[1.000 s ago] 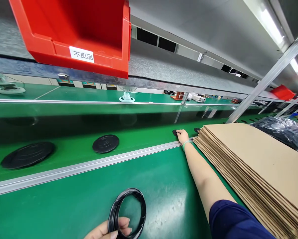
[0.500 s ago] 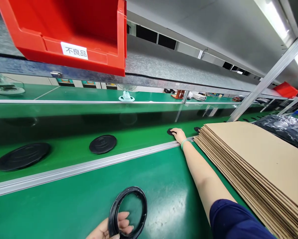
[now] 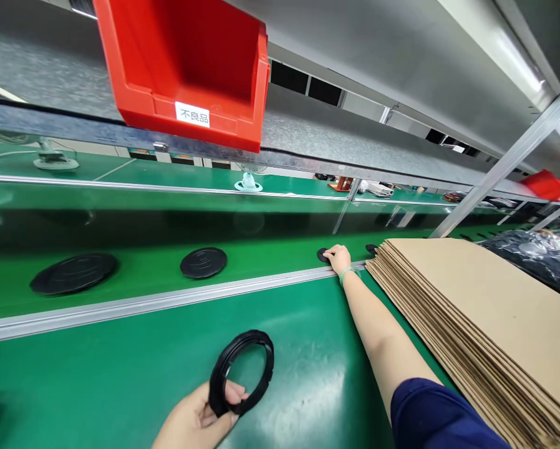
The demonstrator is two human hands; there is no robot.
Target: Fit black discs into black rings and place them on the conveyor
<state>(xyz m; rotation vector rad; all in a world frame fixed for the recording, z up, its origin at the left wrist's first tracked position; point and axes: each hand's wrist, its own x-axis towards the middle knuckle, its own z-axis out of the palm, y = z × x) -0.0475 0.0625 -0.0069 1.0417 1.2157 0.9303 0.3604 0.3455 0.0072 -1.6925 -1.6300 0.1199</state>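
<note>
At the lower middle, my left hand (image 3: 198, 415) is closed around the near left side of a black plastic ring (image 3: 218, 380). The ring is tilted up above the green worktop, fingers passing through its opening. My right arm reaches far forward to the green belt, where my right hand (image 3: 338, 257) pinches the edge of a small-looking black disc (image 3: 323, 255). Its fingertips partly cover that disc. To the left on the belt lie two more flat black discs, a middle one (image 3: 203, 262) and a left one (image 3: 74, 273). Another dark disc (image 3: 371, 249) lies just beyond my right hand.
A tall stack of cardboard sheets (image 3: 486, 299) stands right of my right arm. A red bin (image 3: 191, 128) hangs overhead at the shelf edge. A metal rail (image 3: 168, 298) separates belt and worktop. A slanted metal post (image 3: 499, 162) and a plastic-wrapped bundle (image 3: 537, 255) are at right.
The view has shifted, so the bin and discs appear farther right. My left hand has risen into fuller view and turned the ring slightly. My right hand stays at the disc.
</note>
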